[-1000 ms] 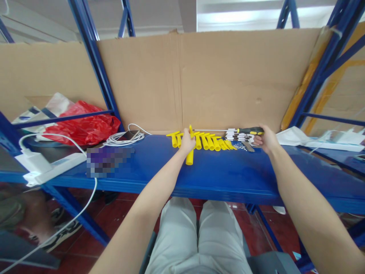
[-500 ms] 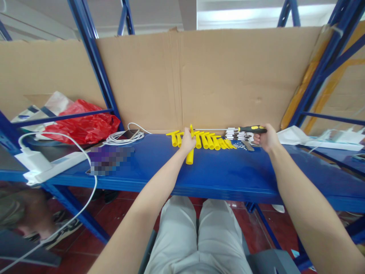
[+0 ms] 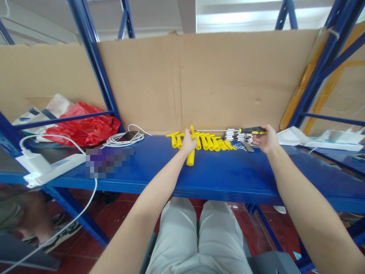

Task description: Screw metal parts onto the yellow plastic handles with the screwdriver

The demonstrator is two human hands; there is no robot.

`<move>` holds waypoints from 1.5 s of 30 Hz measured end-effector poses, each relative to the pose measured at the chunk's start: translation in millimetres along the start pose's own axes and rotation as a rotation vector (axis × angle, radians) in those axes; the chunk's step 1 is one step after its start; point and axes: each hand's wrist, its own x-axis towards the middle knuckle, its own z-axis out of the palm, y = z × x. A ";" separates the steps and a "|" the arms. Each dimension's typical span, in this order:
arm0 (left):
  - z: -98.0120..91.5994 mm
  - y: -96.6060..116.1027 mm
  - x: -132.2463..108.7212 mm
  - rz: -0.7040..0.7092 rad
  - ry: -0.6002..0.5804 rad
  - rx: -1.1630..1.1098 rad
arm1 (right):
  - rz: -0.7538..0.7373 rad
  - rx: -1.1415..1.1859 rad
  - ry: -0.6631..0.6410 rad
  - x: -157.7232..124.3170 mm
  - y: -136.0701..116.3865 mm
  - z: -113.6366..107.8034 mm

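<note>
My left hand (image 3: pixel 188 143) is closed around a yellow plastic tube piece (image 3: pixel 191 156) that stands tilted on the blue shelf (image 3: pixel 222 175). A row of several like yellow pieces (image 3: pixel 209 142) lies just behind it against the cardboard. My right hand (image 3: pixel 266 139) grips the black-and-yellow handle of a long screwdriver (image 3: pixel 251 131), whose thin shaft points left over the yellow row. Small white and metal parts (image 3: pixel 239 137) lie under the screwdriver.
Cardboard sheet (image 3: pixel 216 80) backs the shelf. At left lie a coiled white cable with a phone (image 3: pixel 125 137), a red plastic bag (image 3: pixel 82 123) and a white power strip (image 3: pixel 48 167). White bags (image 3: pixel 296 136) sit at right. Blue uprights (image 3: pixel 94 61) frame the shelf.
My right hand has closed on the screwdriver handle and lifted it slightly off the shelf. My left hand and its yellow piece have barely moved.
</note>
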 end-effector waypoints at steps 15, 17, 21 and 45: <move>-1.5 1.2 5.0 -0.081 0.068 -0.081 | 0.080 0.039 0.173 -4.5 -3.9 3.6; -2.2 2.5 3.4 -0.065 0.067 -0.068 | 0.102 0.008 0.131 -2.5 -1.8 5.0; -1.9 6.1 -1.4 -0.018 0.019 -0.048 | 0.137 -0.073 -0.054 -4.8 0.6 11.3; 11.6 4.8 -10.0 0.166 -0.272 -0.165 | -0.416 -1.058 -0.274 -9.8 14.0 146.3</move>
